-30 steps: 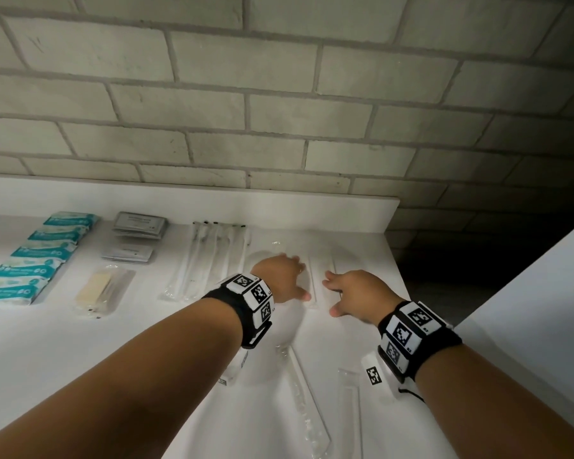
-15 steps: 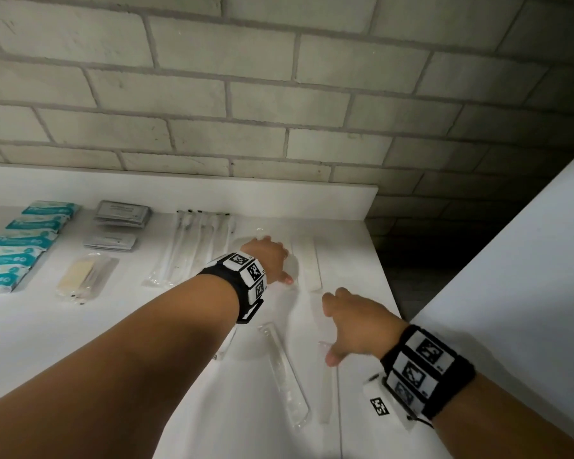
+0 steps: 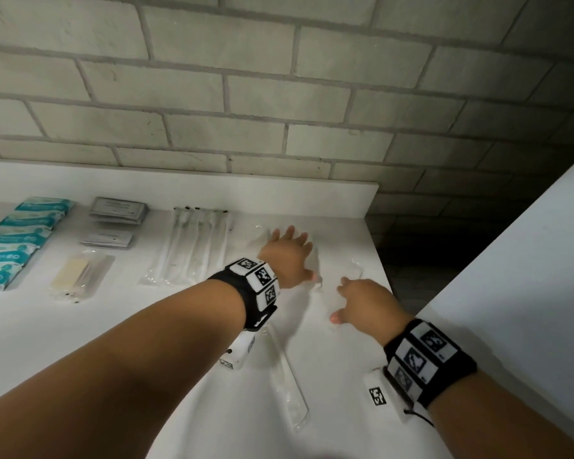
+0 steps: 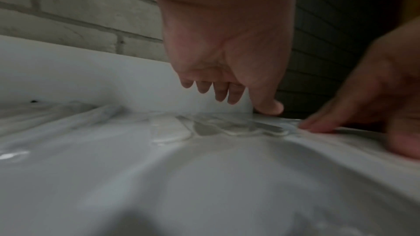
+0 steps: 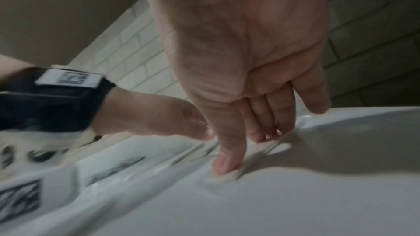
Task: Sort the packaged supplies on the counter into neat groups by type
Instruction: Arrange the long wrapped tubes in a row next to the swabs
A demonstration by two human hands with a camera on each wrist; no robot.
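Hands: right hand and left hand are lying flat, fingers straight, pressing clear packets on the table.
Nearest: another clear packet is lying below the left wrist.
Farther left: tubes, grey sachets and teal packs are sitting in rows.

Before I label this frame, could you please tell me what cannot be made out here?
- Print on the grey packets: too small, head view.
- Clear sleeve contents: hidden under the left hand, blurred in the wrist views.
- Teal packs: row cut off by the left edge.
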